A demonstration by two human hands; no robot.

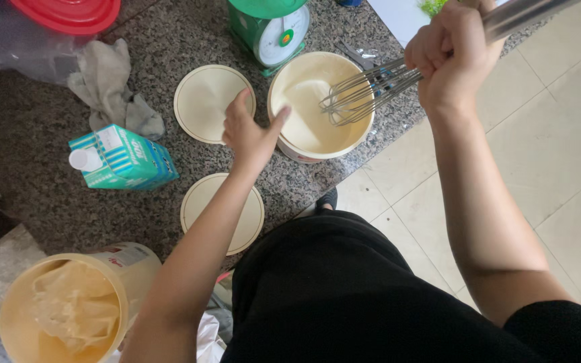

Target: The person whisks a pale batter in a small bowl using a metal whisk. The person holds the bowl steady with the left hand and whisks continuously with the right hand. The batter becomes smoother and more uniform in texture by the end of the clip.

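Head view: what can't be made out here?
- Whisk: handle end cut off by the top edge, grip hidden in the right hand.
- Scale: top cropped.
- Red lid: cropped at top.
- Tub: near wall partly hidden by the left hand.

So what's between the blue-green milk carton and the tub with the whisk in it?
In the head view, a round cream lid and the left hand lie between the carton and the tub, on the granite counter.
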